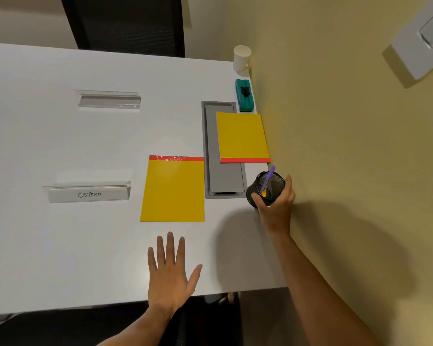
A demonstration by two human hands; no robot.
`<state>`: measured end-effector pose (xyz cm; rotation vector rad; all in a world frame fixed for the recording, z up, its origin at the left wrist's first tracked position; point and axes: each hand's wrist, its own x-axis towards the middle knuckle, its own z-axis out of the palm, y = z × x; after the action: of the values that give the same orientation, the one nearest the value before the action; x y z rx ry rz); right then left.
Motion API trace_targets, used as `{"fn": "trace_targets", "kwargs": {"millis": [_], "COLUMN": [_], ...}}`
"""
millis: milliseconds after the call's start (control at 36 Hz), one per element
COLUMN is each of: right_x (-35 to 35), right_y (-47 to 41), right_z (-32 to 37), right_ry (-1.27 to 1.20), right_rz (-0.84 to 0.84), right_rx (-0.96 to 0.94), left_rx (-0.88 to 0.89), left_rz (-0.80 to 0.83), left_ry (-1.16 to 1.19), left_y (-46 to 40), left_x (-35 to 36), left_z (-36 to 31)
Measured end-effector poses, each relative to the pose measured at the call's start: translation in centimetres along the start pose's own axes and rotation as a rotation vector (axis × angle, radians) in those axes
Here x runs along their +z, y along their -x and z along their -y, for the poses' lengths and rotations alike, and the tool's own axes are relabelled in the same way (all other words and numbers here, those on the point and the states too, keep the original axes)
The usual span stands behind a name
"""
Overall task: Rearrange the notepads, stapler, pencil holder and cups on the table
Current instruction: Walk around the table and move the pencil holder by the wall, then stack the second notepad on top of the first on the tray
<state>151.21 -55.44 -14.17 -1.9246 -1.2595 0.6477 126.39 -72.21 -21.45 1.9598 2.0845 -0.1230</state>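
Note:
My right hand (276, 204) grips the black mesh pencil holder (261, 184) at the table's right edge by the wall; a purple pen with a yellow tip stands in it. My left hand (170, 275) lies flat on the white table (60, 146), fingers spread, holding nothing. One yellow notepad (173, 189) with a red strip lies just beyond that hand. A second yellow notepad (241, 137) rests partly over the grey cable hatch (221, 181). The teal stapler (244, 94) and a white paper cup (241, 58) stand farther back along the wall.
Two clear acrylic name stands sit on the left: one labelled "OSTRICH" (88, 193), one blank (108, 99). A yellow wall (348, 133) runs along the table's right edge. A black chair back (125, 23) is behind the far edge.

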Motion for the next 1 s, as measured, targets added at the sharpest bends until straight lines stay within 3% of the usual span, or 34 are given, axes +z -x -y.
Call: {"fn": "trace_targets", "kwargs": {"millis": [389, 667, 861, 1000], "right_x": [2.0, 1.7, 1.2, 0.9], "right_y": [8.8, 8.0, 6.6, 7.2], "right_z": [-0.8, -0.1, -0.5, -0.4], "right_ry": [0.007, -0.147, -0.157, -0.120], "right_rz": [0.028, 0.093, 0.076, -0.024], "right_rx": [0.226, 0.310, 0.267, 0.123], "left_rx": [-0.006, 0.001, 0.013, 0.014], "left_rz": [-0.002, -0.036, -0.066, -0.056], "left_ry": [0.010, 0.012, 0.020, 0.033], "left_y": [0.3, 0.4, 0.5, 0.4], "left_x": [0.0, 0.5, 0.7, 0.3], "left_z": [0.1, 0.2, 0.1, 0.0]}}
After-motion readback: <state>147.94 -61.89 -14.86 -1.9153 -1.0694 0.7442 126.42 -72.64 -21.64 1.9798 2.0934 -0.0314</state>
